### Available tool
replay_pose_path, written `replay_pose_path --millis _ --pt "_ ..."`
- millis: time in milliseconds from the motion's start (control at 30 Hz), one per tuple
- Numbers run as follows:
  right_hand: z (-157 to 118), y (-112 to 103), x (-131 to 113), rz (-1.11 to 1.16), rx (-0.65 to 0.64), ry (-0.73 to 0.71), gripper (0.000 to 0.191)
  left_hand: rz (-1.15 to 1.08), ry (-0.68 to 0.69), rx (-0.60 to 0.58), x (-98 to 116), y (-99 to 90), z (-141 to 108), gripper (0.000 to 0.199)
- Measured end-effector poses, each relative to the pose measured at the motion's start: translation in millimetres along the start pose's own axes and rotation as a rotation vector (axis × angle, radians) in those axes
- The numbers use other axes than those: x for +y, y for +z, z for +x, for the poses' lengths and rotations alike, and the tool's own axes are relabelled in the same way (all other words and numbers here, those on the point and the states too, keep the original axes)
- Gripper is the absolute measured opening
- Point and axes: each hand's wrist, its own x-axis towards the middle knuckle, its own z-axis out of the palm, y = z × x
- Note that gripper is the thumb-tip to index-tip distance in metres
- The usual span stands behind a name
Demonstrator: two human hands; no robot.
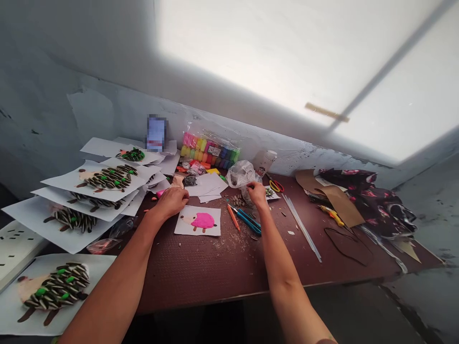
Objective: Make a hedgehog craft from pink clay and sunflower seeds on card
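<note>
A small white card (181, 230) with a pink clay hedgehog (203, 220) lies on the table in front of me. Just beyond its upper left corner my left hand (173, 200) rests with fingers curled together; what they hold, if anything, is hidden. My right hand (256, 193) is raised beside a clear plastic bag (240, 173), thumb and fingers pinched. Anything in that pinch is too small to make out. Sunflower seeds (238, 200) lie in a loose pile left of the right hand. An orange pen-like tool (233, 218) and blue cutter (247, 220) lie between card and right forearm.
Sheets with seed-covered hedgehogs (107, 177) are stacked at left, beside a white power strip (17, 243). Coloured clay packs (210, 150), a phone (156, 134) and a white bottle (266, 162) stand at the back. Scissors (276, 185), clear sticks (303, 229) and a glue gun (333, 216) lie at right.
</note>
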Motion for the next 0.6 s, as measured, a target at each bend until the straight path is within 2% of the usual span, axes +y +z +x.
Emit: replay_pose_path --millis 133,267,467,600 --pt "-6.3 -6.8 -11.1 0.055 -0.058 -0.057 0.036 -0.005 -0.001 0.015 -0.3 1.3 -0.1 0.028" --pt "-23.2 -1.7 -18.7 0.05 -0.172 -0.072 0.033 -0.017 -0.001 0.015 -1.0 1.2 -0.1 0.028" --pt "-55.6 -9.7 -8.3 -0.031 -0.173 -0.017 0.044 -0.038 0.009 0.002 -3.0 1.7 0.9 0.028" --pt "-80.5 -13.4 -0.7 -0.176 -0.236 0.056 0.04 -0.019 0.009 0.003 -3.5 3.3 1.8 0.029"
